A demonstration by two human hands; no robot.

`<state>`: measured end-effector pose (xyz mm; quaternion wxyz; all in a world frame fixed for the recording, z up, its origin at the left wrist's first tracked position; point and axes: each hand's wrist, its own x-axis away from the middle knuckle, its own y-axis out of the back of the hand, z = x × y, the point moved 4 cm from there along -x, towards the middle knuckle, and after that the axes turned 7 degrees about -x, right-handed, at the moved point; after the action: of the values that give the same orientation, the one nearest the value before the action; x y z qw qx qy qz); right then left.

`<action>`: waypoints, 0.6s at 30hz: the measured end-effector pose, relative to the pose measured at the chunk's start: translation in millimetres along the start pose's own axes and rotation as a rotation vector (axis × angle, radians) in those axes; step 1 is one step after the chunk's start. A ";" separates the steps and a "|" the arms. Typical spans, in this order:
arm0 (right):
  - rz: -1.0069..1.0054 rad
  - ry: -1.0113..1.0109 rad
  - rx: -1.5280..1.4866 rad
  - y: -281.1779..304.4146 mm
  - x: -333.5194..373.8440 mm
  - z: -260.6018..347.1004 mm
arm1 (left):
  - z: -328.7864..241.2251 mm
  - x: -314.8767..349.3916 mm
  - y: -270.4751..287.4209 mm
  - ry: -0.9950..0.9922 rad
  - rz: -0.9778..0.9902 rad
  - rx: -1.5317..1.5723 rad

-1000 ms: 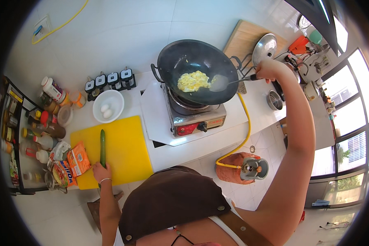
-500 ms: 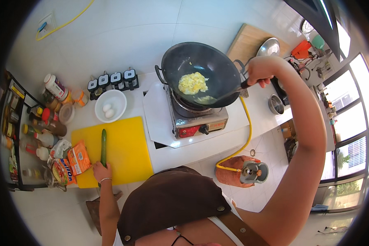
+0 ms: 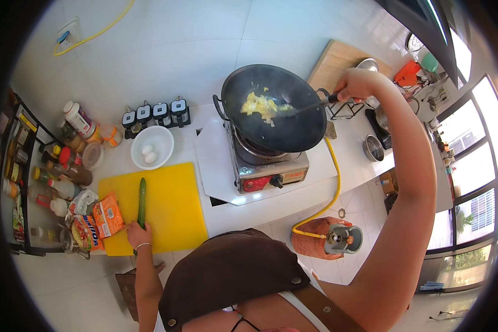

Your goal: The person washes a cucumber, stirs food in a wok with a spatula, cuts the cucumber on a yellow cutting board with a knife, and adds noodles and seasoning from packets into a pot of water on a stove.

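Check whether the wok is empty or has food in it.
Not empty: yellow-and-white egg lies in the wok, where the spatula in the right hand also reaches.

Dark brown apron, brown strap, metal snaps, thin bracelet, black neck cord

The wok is dark metal, smooth with a dull sheen inside; in it, the spatula looks metal with a dark, plastic-looking handle. Below the wok, the stove is shiny metal. To the wok's left are a matt, plastic-looking cutting board, a smooth bowl and crinkled, glossy packets; behind its right side, a smooth wooden board.
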<state>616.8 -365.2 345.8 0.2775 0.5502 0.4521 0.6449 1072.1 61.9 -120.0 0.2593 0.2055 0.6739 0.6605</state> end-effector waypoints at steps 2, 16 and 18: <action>0.052 -0.019 0.044 -6.9 4.2 0.9 | -0.5 1.5 2.5 0.000 0.006 -0.012; -0.154 0.161 -0.044 -17.2 -24.3 27.6 | 7.0 1.6 -1.5 0.009 0.001 -0.010; -0.164 0.158 -0.040 -9.8 -19.8 24.8 | 1.5 1.0 0.5 -0.001 -0.021 -0.019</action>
<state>644.0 -370.9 327.7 0.3041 0.4532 0.5030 0.6702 1072.2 63.7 -119.6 0.2685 0.1960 0.6696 0.6642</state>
